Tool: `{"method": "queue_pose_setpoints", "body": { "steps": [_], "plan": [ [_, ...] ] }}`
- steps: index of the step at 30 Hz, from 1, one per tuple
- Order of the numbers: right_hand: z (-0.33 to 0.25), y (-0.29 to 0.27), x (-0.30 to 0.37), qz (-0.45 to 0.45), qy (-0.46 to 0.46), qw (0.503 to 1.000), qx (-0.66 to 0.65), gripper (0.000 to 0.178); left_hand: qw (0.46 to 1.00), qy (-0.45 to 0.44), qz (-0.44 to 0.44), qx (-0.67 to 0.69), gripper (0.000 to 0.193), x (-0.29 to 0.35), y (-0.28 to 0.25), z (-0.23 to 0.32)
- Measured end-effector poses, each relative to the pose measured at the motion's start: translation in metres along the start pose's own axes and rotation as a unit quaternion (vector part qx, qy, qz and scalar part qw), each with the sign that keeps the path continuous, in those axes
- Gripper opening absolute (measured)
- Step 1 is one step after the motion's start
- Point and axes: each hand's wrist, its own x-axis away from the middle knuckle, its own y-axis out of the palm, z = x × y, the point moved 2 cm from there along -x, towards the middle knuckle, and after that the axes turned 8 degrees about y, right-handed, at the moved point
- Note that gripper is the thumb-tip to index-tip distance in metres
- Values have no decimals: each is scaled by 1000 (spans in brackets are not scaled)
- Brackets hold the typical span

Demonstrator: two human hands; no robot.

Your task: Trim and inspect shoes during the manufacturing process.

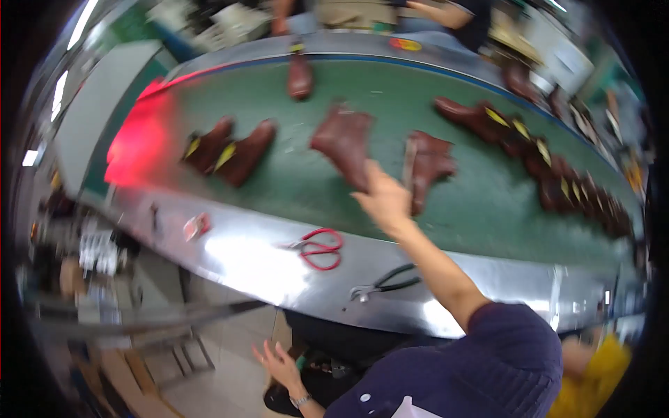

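Observation:
My right hand [387,197] reaches out over the green conveyor belt [306,195] and has the toe end of a reddish-brown leather ankle boot [341,143]. The boot looks slightly blurred, with its shaft pointing away from me. Just right of my hand another brown boot [426,164] lies on its side, its sole edge to the left. My left hand [280,366] hangs below the bench's near edge, fingers spread, with nothing in it.
Red-handled scissors [322,249], pliers [387,282] and a small tape roll [197,226] lie on the metal ledge [244,258]. Boots [240,153] stand left on the belt; a row of boots [557,174] lines the right. Another person's arm [446,14] shows across the belt.

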Motion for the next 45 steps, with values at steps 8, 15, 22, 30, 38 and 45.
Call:
{"method": "queue_pose_setpoints", "body": {
  "steps": [8,15,22,30,38,45],
  "plan": [
    [18,132,51,-157,-47,980,113,61,983,156,-20,-94,36,-5,11,-6],
    [20,126,49,-158,-68,976,135,54,968,241,2,-74,35,-61,19,0],
    [41,108,31,-223,-84,969,55,63,964,248,-47,-86,44,-72,19,-8],
    [47,125,41,-226,-116,967,-21,59,973,187,-84,-108,52,-68,19,-24],
    [-22,99,9,-189,-125,974,-8,16,984,147,-60,-75,36,-33,-19,28],
    [-144,212,-54,-194,-213,922,-259,45,984,-139,7,-110,33,88,-85,15]
  ]
}}
